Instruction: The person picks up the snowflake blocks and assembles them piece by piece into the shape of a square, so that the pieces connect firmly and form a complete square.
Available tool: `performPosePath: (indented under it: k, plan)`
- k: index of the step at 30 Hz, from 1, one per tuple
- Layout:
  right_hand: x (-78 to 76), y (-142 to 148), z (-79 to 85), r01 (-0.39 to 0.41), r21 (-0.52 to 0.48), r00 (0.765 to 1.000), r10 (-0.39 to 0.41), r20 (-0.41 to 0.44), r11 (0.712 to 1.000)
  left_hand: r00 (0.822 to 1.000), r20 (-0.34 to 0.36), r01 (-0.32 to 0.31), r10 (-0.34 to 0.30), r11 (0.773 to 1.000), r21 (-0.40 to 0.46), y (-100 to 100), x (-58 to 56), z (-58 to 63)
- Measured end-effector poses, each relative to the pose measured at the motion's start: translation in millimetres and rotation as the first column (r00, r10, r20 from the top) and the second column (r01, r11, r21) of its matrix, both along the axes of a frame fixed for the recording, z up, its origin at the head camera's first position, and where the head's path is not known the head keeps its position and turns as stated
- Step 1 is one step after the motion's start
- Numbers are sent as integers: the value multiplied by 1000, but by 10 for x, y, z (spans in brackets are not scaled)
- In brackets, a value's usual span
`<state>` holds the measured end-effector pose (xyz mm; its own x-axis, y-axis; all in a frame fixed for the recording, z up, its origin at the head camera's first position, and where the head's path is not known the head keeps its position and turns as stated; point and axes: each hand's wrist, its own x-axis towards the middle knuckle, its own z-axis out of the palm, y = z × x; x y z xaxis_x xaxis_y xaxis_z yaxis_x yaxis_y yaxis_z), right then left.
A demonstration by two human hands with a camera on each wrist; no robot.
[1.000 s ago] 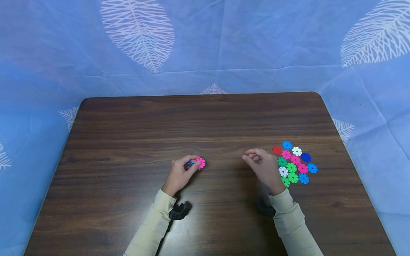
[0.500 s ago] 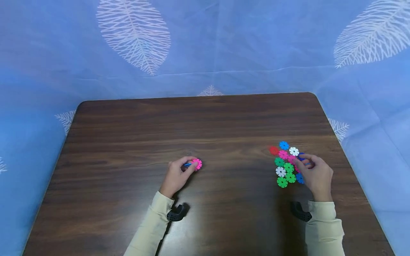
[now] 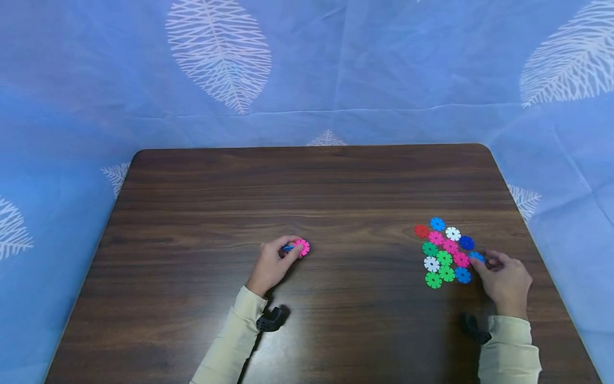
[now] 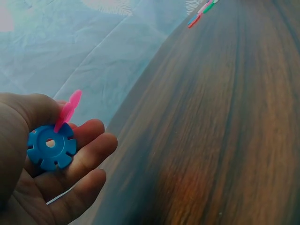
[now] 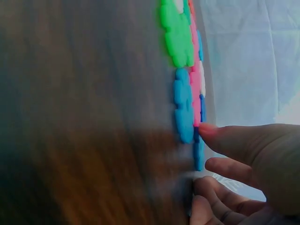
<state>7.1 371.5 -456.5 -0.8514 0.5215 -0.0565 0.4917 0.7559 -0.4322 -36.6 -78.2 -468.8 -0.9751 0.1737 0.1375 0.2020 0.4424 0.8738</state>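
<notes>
In the head view my left hand (image 3: pixel 270 265) is above the middle of the brown table, pinching a pink notched building disc (image 3: pixel 302 247). Slotted crosswise to it is a blue notched disc (image 4: pixel 51 146), seen in the left wrist view lying against the fingers. My right hand (image 3: pixel 508 282) is at the right edge of a cluster of such discs. Its thumb and forefinger are at either side of a blue disc (image 3: pixel 476 257), which lies flat on the table. A second blue disc (image 3: pixel 462 275) is next to a pink disc (image 3: pixel 461 260).
The cluster also has a red disc (image 3: pixel 421 231), a white disc (image 3: pixel 453 233), a dark blue disc (image 3: pixel 467 242) and several green discs (image 3: pixel 444 258). They lie flat on the wooden table (image 3: pixel 230 197). A blue cloth (image 3: pixel 307 64) with leaf prints hangs behind it.
My right hand has gone from left of the cluster, over it, to its right edge beside the blue disc. My left hand has stayed put with the joined discs. The head view has shifted slightly.
</notes>
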Motion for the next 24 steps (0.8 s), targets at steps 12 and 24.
performPosePath:
  k: [12, 24]
  plan:
    - [3, -54, -32, 44, 5, 997, -44, -65, 999, 1000, 5, -15, 15, 1000, -21, -22, -11, -5]
    - [-17, 25, 36, 48, 14, 999, -48, 13, 999, 1000, 6, -17, 17, 1000, 9, -39, -17, 20]
